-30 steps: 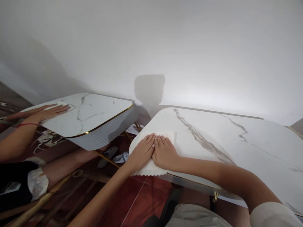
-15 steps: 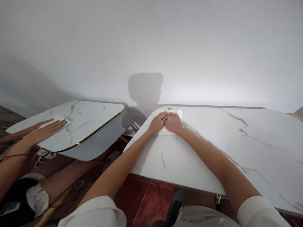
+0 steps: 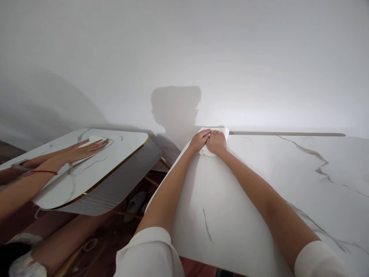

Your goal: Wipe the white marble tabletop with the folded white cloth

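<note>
Near the back left corner of a white marbled table [image 3: 225, 207], both of my hands press down on a folded white cloth [image 3: 207, 152] with a scalloped edge. My left hand [image 3: 200, 140] has its fingers held together over the cloth, their tips pointing toward the other hand. Close against it, my right hand [image 3: 216, 142] bears on the cloth with its fingers bent and knuckles up. The two hands touch. Most of the cloth's middle is hidden beneath them; its front edge and back right corner show.
At left, another person's hand [image 3: 86, 150] lies on a white cloth [image 3: 95, 140] atop a second marbled table [image 3: 135, 139] with gold trim. A plain wall [image 3: 259, 69] rises behind both tables. A dark gap separates the tables.
My hands and the cloth have slid away from me, toward the table's back edge by the wall. The view has shifted closer over the table. The other person's hand and cloth have moved rightward.
</note>
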The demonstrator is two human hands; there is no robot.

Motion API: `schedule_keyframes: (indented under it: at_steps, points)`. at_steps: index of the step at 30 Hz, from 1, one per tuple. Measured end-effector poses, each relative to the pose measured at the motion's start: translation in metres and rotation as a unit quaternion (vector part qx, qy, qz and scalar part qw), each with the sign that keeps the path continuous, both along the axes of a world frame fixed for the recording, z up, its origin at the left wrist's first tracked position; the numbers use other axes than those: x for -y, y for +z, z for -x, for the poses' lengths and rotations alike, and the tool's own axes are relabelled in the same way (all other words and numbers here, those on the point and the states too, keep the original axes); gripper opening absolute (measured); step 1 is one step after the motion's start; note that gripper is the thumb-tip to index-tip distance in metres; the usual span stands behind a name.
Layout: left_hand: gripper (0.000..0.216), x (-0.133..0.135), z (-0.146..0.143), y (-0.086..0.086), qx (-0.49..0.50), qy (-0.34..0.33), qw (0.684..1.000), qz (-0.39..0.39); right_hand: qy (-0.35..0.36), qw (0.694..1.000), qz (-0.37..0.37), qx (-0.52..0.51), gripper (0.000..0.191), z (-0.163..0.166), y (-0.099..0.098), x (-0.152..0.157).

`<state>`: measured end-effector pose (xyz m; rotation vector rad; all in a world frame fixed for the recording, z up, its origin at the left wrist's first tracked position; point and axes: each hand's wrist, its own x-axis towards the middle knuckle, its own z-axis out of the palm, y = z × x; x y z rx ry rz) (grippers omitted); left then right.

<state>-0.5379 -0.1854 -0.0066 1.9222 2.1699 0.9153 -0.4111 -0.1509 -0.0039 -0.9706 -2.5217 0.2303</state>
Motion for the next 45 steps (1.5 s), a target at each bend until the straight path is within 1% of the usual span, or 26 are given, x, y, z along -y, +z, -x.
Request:
schedule_keyframes:
  at_steps: [3, 5, 8, 10, 12, 15, 18, 21, 24, 26, 28, 30, 33, 35, 37, 39, 41, 45]
  points:
    - [0.050, -0.005, 0.005, -0.001, -0.014, -0.011, 1.000, 0.010, -0.015, 1.000, -0.006, 0.007, 0.048, 0.002, 0.000, 0.000]
    - [0.050, -0.004, 0.005, -0.002, -0.041, -0.011, 0.999, 0.019, -0.016, 1.000, -0.014, 0.011, 0.049, -0.001, 0.001, 0.003]
    - [0.049, 0.006, 0.000, -0.002, -0.099, -0.021, 0.995, 0.025, -0.010, 1.000, -0.022, 0.018, 0.050, -0.009, 0.003, 0.015]
    - [0.049, 0.019, -0.005, -0.003, -0.131, -0.039, 0.990, 0.025, 0.000, 0.999, -0.030, 0.020, 0.049, -0.017, 0.003, 0.028]
    - [0.049, 0.038, -0.008, -0.004, -0.151, -0.057, 0.987, 0.025, 0.007, 0.999, -0.037, 0.015, 0.049, -0.025, 0.004, 0.046]
    - [0.049, 0.075, -0.013, -0.006, -0.164, -0.066, 0.984, 0.021, 0.020, 0.999, -0.042, 0.014, 0.050, -0.036, 0.004, 0.079]
    - [0.050, 0.120, -0.021, -0.009, -0.167, -0.051, 0.984, 0.022, 0.049, 0.997, -0.047, 0.021, 0.051, -0.046, 0.005, 0.117]
    - [0.052, 0.168, -0.036, -0.012, -0.180, -0.031, 0.983, 0.020, 0.076, 0.996, -0.043, 0.013, 0.051, -0.060, 0.005, 0.155]
    - [0.053, 0.212, -0.060, -0.015, -0.201, -0.011, 0.979, 0.018, 0.111, 0.993, -0.037, 0.007, 0.051, -0.082, 0.005, 0.188]
    - [0.053, 0.235, -0.079, -0.017, -0.214, 0.009, 0.977, 0.024, 0.140, 0.990, -0.030, 0.011, 0.051, -0.100, 0.006, 0.203]
    - [0.053, 0.251, -0.102, -0.019, -0.223, 0.033, 0.974, 0.029, 0.165, 0.986, -0.020, 0.018, 0.053, -0.121, 0.007, 0.213]
    - [0.054, 0.259, -0.125, -0.021, -0.227, 0.052, 0.972, 0.028, 0.183, 0.983, -0.011, 0.023, 0.054, -0.143, 0.008, 0.216]
    - [0.054, 0.255, -0.158, -0.023, -0.223, 0.069, 0.972, 0.029, 0.193, 0.981, -0.001, 0.033, 0.054, -0.173, 0.009, 0.211]
    - [0.054, 0.243, -0.175, -0.023, -0.217, 0.072, 0.973, 0.037, 0.188, 0.981, 0.001, 0.045, 0.055, -0.189, 0.009, 0.201]
    - [0.053, 0.225, -0.186, -0.021, -0.211, 0.070, 0.974, 0.046, 0.179, 0.982, -0.006, 0.053, 0.055, -0.198, 0.009, 0.186]
    - [0.052, 0.201, -0.192, -0.017, -0.204, 0.065, 0.976, 0.047, 0.165, 0.985, -0.022, 0.053, 0.054, -0.201, 0.009, 0.166]
    - [0.051, 0.174, -0.191, -0.013, -0.192, 0.059, 0.979, 0.042, 0.154, 0.986, -0.042, 0.049, 0.051, -0.199, 0.008, 0.142]
    - [0.048, 0.116, -0.177, -0.006, -0.146, 0.058, 0.987, 0.015, 0.140, 0.988, -0.056, 0.045, 0.047, -0.181, 0.007, 0.089]
